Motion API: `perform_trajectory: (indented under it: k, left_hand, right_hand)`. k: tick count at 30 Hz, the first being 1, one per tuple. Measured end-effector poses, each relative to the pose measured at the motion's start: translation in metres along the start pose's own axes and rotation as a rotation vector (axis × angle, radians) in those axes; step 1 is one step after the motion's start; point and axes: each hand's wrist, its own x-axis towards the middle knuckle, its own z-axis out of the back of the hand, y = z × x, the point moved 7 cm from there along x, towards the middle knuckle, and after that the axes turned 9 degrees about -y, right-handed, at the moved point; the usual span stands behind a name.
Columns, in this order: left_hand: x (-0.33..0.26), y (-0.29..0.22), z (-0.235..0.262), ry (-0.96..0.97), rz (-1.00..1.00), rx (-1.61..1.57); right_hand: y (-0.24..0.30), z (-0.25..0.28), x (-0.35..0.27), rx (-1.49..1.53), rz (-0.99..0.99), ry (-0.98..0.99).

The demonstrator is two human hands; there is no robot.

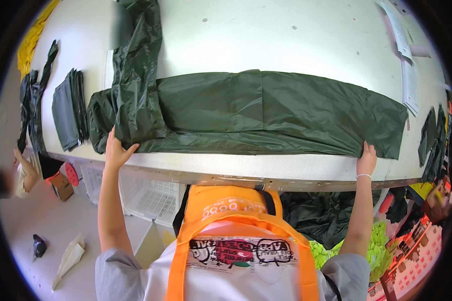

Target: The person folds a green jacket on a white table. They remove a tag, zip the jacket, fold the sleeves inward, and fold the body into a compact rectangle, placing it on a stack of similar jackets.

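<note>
A dark green garment of thin, shiny fabric, perhaps a raincoat, lies in a long folded strip across the white table. At its left end a long sleeve-like piece lies over the strip and runs to the far side. My left hand rests on the near edge at the left, thumb spread from the fingers. Toward the right end, my right hand grips the near edge with its fingertips bunching the fabric; its thumb is hard to see.
Folded dark green pieces and loose dark strips lie at the left; yellow fabric is beyond. Papers lie far right. White crates and dark fabric sit below the table edge. Another person's arm shows at far left.
</note>
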Motion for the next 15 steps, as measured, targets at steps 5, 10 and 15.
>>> perform_trajectory:
  k: [5, 10, 15]
  left_hand:
    - [-0.007, 0.011, 0.031, -0.072, 0.024, 0.209]
    - [-0.023, 0.025, -0.012, 0.038, 0.151, 0.124]
    - [-0.035, 0.031, -0.020, -0.044, 0.150, 0.079]
  right_hand:
    - [-0.012, 0.017, -0.010, 0.141, -0.005, 0.009]
    - [-0.003, -0.005, -0.017, 0.106, -0.039, 0.085]
    - [0.072, 0.089, 0.059, 0.433, 0.085, -0.117]
